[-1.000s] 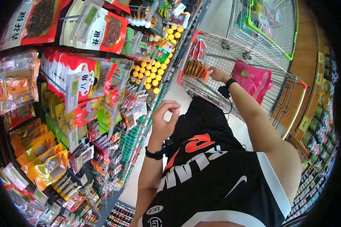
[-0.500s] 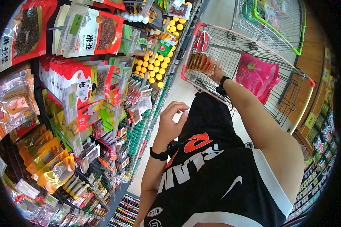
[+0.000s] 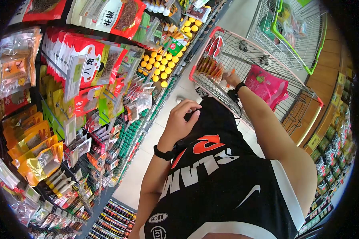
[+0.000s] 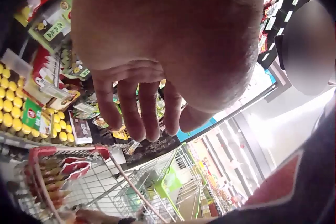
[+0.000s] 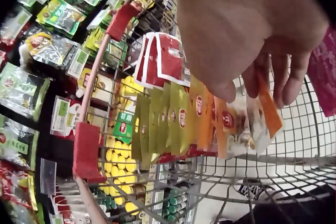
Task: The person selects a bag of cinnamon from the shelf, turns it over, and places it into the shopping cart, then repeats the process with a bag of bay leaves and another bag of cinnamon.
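Note:
In the head view my right hand reaches into the cart, at the near end of a row of upright packets. The right wrist view shows that hand pinching an orange-edged packet at its top. Beside it stand clear and orange packets, then yellow-green packets, with red packets behind. My left hand hangs before the body, fingers loosely bent and holding nothing; in the left wrist view this hand has its fingers apart.
A pink bag lies in the cart's middle. Beyond the cart is another cart with a green rim, holding bagged goods. Shelves of hanging spice packets line the left side; yellow-capped containers stand near the cart's end.
The head view has shifted a little, moving the shelves and cart within it. My right hand stays at the end of the packet row; my left stays before the body, empty.

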`<state>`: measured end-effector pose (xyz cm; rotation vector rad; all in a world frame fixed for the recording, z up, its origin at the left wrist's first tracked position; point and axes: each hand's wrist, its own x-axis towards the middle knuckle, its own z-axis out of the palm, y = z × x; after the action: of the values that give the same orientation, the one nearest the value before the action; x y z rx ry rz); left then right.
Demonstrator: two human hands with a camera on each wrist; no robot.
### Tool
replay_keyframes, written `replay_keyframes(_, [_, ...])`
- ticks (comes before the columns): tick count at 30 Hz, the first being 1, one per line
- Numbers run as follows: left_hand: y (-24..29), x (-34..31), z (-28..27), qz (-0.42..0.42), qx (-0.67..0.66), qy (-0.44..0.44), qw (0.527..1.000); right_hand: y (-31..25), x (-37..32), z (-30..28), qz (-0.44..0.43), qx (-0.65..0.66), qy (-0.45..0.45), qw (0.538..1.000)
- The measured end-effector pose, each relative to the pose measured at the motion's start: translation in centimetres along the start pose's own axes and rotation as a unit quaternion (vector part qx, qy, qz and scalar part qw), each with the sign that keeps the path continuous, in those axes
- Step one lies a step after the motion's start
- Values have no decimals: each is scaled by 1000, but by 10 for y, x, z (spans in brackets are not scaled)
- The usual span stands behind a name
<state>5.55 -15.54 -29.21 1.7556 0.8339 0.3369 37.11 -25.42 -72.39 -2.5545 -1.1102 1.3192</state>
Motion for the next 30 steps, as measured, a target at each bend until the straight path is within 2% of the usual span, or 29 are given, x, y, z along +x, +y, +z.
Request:
replay_keyframes(2, [-3,0,5,6,-7,-14,1000,-18,-33,-46,17,3,9,1000])
replay_keyframes(3, [-3,1,7,12,-9,-22,1000,-18,-34,-48,55,33,64,996])
replay_keyframes(6, [2,9,7,38,9,-65,997,-9,-45,-79,0,37,45,998])
replay_keyframes(7, [2,12,6,50,21,-71,996,-17,-60,-90,-32,61,90,994])
replay_keyframes(10, [-6,21,3,64,41,-75,994,-84,-138,-160,-68,121,83,987])
replay_keyframes(12, [-18,29,0,48,39,-63,996,-135,-204,-213,-130,187,28,973])
replay_keyframes(13, [-33,30,3,-4,24,-24,999,-146,-223,-229,-196,233,-7,953])
replay_keyframes(15, [-60,34,7,-29,-135,52,989,-162,-250,-252,-325,317,-74,888])
replay_keyframes(16, [-48,38,2,-41,-214,86,972,-172,-261,-260,-344,319,-84,879])
replay_keyframes(17, [-36,36,-11,-47,-307,1,950,-182,-271,-267,-362,320,-95,870])
replay_keyframes(18, [-36,33,-19,-63,-331,-24,941,-191,-278,-271,-382,319,-107,861])
replay_keyframes(20, [-33,23,-25,-37,-383,-1,923,-209,-278,-269,-382,266,-80,881])
replay_keyframes(22, [-30,14,-35,-20,-349,25,937,-230,-279,-260,-386,250,-56,886])
replay_keyframes(23, [-30,9,-40,-14,-332,40,942,-237,-272,-255,-398,299,-75,864])
replay_keyframes(26, [-33,-7,-52,15,-308,121,944,-270,-277,-235,-408,356,-39,840])
replay_keyframes(27, [-29,-14,-57,33,-287,154,945,-280,-278,-234,-392,338,-50,854])
replay_keyframes(28, [-30,-20,-60,47,-264,198,943,-291,-283,-230,-410,292,40,863])
replay_keyframes(30, [-29,-33,-69,72,-216,286,931,-316,-297,-217,-437,197,219,850])
